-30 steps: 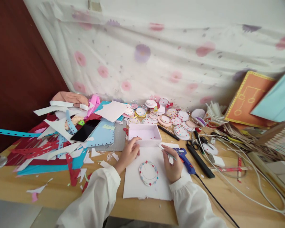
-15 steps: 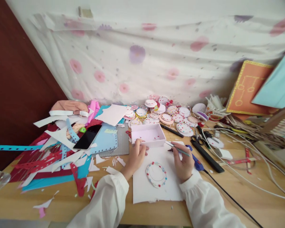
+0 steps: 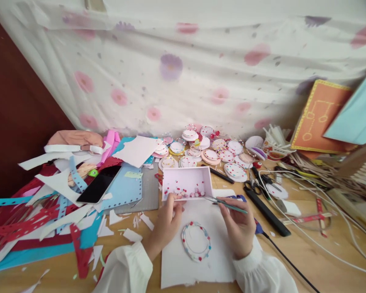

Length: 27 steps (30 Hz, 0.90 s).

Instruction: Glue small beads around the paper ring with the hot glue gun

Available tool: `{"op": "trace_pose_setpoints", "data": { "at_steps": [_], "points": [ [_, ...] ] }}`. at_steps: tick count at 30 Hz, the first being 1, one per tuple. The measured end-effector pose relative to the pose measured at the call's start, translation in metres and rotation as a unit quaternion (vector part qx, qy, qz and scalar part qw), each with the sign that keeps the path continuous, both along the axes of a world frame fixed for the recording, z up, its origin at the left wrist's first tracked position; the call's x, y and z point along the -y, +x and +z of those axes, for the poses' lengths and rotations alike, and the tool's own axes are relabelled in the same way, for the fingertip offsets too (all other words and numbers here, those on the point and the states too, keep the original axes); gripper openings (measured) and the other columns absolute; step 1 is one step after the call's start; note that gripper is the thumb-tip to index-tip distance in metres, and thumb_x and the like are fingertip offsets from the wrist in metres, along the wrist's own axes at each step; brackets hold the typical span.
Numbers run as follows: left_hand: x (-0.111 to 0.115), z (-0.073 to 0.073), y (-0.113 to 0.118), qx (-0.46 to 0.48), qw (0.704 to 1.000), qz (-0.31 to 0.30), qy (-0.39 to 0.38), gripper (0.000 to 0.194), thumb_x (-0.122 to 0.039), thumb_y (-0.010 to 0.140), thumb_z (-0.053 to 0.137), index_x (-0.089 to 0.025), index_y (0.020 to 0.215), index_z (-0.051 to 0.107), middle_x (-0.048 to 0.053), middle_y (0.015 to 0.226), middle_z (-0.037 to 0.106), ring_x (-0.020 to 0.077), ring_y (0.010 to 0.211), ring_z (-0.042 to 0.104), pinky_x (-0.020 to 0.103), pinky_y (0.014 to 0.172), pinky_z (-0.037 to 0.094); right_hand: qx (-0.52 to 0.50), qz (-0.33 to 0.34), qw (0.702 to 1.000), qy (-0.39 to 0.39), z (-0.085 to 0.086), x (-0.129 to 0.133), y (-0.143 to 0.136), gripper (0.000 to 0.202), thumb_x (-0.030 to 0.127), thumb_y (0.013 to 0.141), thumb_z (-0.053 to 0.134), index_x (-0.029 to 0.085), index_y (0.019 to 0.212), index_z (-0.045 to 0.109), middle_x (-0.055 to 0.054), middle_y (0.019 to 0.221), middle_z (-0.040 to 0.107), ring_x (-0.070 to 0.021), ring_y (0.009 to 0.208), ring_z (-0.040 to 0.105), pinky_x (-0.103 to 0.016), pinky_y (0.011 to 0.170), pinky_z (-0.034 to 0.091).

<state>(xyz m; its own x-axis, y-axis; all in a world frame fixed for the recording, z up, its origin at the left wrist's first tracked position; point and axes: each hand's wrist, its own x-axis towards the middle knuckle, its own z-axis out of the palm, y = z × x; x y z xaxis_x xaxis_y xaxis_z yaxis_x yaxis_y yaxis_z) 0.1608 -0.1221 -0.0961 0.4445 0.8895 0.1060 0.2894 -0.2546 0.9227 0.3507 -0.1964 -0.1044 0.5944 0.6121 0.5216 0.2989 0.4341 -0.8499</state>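
My left hand [image 3: 167,221] grips the near left edge of a pale lilac box [image 3: 187,175], which is tilted towards me. Small red and pink beads [image 3: 183,193] lie along its near side. In my right hand [image 3: 239,228] is a pair of green tweezers [image 3: 232,206], its tip at the box's near right corner. I cannot tell whether the tip holds anything. Between my wrists, a beaded wire ring [image 3: 200,258] with red, blue and white beads lies on a white sheet [image 3: 183,272].
Many paper discs with beaded rings [image 3: 212,154] cluster behind the box. Paper scraps [image 3: 57,183] and a phone [image 3: 99,185] lie left. On the right are a blue-handled tool [image 3: 258,227], a black bar [image 3: 266,209], scissors [image 3: 252,186] and white cables [image 3: 317,187].
The box has tipped towards me, so more of its inside and its beads show. My right hand has brought the tweezers to the box's near corner. The view has shifted slightly.
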Motion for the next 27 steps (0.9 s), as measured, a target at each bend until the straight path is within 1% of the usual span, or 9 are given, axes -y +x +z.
{"op": "trace_pose_setpoints", "data": {
  "at_steps": [3, 5, 9, 12, 14, 16, 19, 23, 27],
  "points": [
    [-0.001, -0.002, 0.001, -0.007, 1.000, 0.005, 0.007, 0.011, -0.023, 0.092, 0.040, -0.021, 0.102, 0.045, 0.007, 0.087, 0.067, 0.0214, 0.087, 0.066, 0.037, 0.081, 0.048, 0.015, 0.018, 0.999, -0.035, 0.010, -0.001, 0.004, 0.015, 0.017, 0.079, 0.069, 0.021, 0.090, 0.060, -0.007, 0.091, 0.069, -0.0218, 0.087, 0.068, -0.036, 0.071, 0.057],
    [-0.001, -0.004, 0.001, -0.007, 1.000, 0.005, 0.010, 0.011, -0.022, 0.092, 0.040, -0.021, 0.102, 0.045, 0.007, 0.088, 0.067, 0.0213, 0.087, 0.066, 0.037, 0.082, 0.048, 0.054, 0.038, 0.997, -0.050, 0.022, -0.009, 0.008, 0.013, 0.018, 0.080, 0.069, 0.021, 0.089, 0.060, -0.007, 0.089, 0.070, -0.0223, 0.086, 0.068, -0.035, 0.069, 0.056],
    [-0.002, -0.010, 0.001, -0.008, 1.000, 0.004, 0.016, 0.014, -0.019, 0.091, 0.041, -0.021, 0.104, 0.044, 0.006, 0.089, 0.067, 0.0215, 0.088, 0.066, 0.036, 0.081, 0.048, 0.174, 0.068, 0.979, -0.077, 0.053, -0.037, 0.011, 0.009, 0.020, 0.080, 0.069, 0.022, 0.086, 0.064, -0.005, 0.082, 0.072, -0.0200, 0.077, 0.068, -0.033, 0.070, 0.053],
    [-0.001, -0.011, 0.001, -0.001, 1.000, 0.001, 0.015, 0.015, -0.016, 0.089, 0.042, -0.021, 0.103, 0.045, 0.005, 0.088, 0.067, 0.0210, 0.086, 0.066, 0.035, 0.078, 0.049, 0.228, 0.101, 0.963, -0.105, 0.068, -0.057, 0.008, 0.004, 0.020, 0.082, 0.067, 0.021, 0.082, 0.063, -0.003, 0.077, 0.070, -0.0173, 0.072, 0.065, -0.028, 0.065, 0.050],
    [-0.001, -0.010, 0.001, 0.005, 1.000, 0.002, 0.019, 0.017, -0.014, 0.087, 0.043, -0.021, 0.102, 0.045, 0.005, 0.087, 0.067, 0.0209, 0.085, 0.066, 0.034, 0.077, 0.049, 0.286, 0.145, 0.937, -0.136, 0.073, -0.066, 0.007, 0.006, 0.018, 0.081, 0.067, 0.021, 0.080, 0.062, -0.001, 0.075, 0.069, -0.0167, 0.071, 0.064, -0.028, 0.066, 0.047],
    [-0.002, -0.009, 0.001, 0.005, 1.000, 0.003, 0.025, 0.018, -0.013, 0.085, 0.044, -0.021, 0.101, 0.046, 0.005, 0.088, 0.067, 0.0211, 0.086, 0.066, 0.035, 0.079, 0.049, 0.354, 0.181, 0.901, -0.175, 0.074, -0.072, 0.006, 0.009, 0.016, 0.079, 0.068, 0.020, 0.078, 0.061, 0.000, 0.071, 0.068, -0.0166, 0.069, 0.062, -0.028, 0.067, 0.044],
    [-0.003, -0.011, 0.002, 0.000, 1.000, 0.004, 0.030, 0.020, -0.011, 0.085, 0.044, -0.021, 0.102, 0.046, 0.005, 0.089, 0.067, 0.0214, 0.087, 0.066, 0.036, 0.080, 0.050, 0.429, 0.197, 0.855, -0.215, 0.073, -0.078, 0.008, 0.011, 0.013, 0.078, 0.068, 0.019, 0.074, 0.059, 0.001, 0.064, 0.065, -0.0158, 0.064, 0.059, -0.028, 0.067, 0.040],
    [-0.003, -0.012, 0.002, -0.004, 1.000, 0.006, 0.028, 0.023, -0.009, 0.083, 0.045, -0.021, 0.102, 0.045, 0.004, 0.086, 0.067, 0.0212, 0.085, 0.066, 0.035, 0.079, 0.050, 0.462, 0.193, 0.836, -0.226, 0.072, -0.081, 0.011, 0.013, 0.007, 0.077, 0.064, 0.019, 0.075, 0.059, 0.000, 0.068, 0.065, -0.0155, 0.066, 0.059, -0.026, 0.067, 0.037],
    [-0.002, -0.008, 0.003, 0.002, 1.000, 0.011, 0.026, 0.021, -0.009, 0.083, 0.045, -0.022, 0.099, 0.046, 0.004, 0.085, 0.066, 0.0214, 0.085, 0.066, 0.034, 0.077, 0.050, 0.488, 0.192, 0.821, -0.226, 0.071, -0.082, 0.012, 0.016, 0.003, 0.077, 0.059, 0.020, 0.075, 0.059, 0.000, 0.070, 0.065, -0.0149, 0.067, 0.058, -0.025, 0.066, 0.035]
  ]
}}
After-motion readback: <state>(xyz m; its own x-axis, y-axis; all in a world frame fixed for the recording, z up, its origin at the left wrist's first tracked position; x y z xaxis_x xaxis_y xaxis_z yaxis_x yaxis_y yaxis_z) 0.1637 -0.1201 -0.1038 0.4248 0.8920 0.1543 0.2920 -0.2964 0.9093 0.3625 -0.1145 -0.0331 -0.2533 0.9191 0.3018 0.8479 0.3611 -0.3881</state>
